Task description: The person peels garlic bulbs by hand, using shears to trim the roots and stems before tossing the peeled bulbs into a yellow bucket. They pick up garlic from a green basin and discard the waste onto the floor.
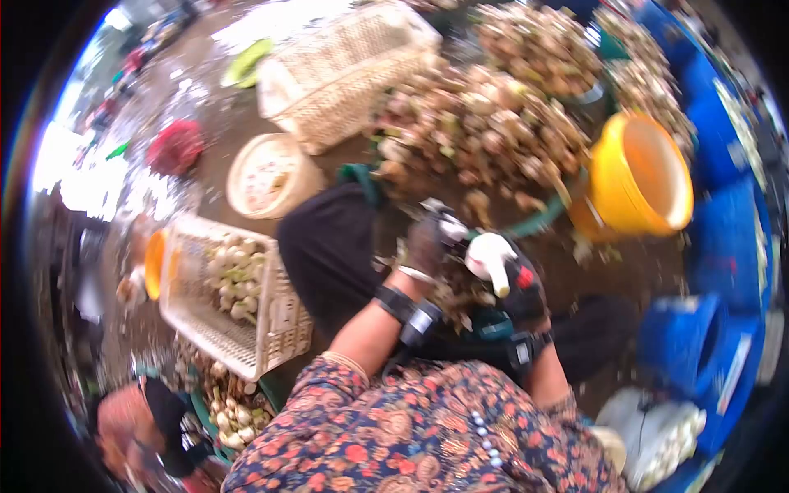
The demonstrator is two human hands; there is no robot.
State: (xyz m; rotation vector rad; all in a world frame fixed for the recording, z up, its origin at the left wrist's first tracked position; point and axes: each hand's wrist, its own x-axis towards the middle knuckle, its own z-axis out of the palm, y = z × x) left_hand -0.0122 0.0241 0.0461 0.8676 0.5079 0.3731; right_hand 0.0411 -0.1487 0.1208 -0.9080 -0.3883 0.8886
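Right hand (526,297): dark glove with a red patch; fingers closed on a white garlic bulb (488,253), its stem pointing back toward the wearer. The bulb sits at the fingertips, on the side facing the other hand.

Left hand (424,246): dark glove, just left of the bulb. Fingers curl about a small pale item (451,229); blur hides what it is, and I cannot tell whether they are clamped on it. The two hands are near each other, apart.

Surroundings, taken from the grip on the bulb: directly beyond, a large heap of untrimmed garlic (485,127). Beyond and to the right, a yellow bucket (610,177), tilted. Farther right and nearer the wearer, a blue barrel (664,349). Beyond and to the left, a white tub (306,182). Well to the left, past the wearer's knee (325,255), a pale crate (205,338) containing cleaned bulbs (239,279).
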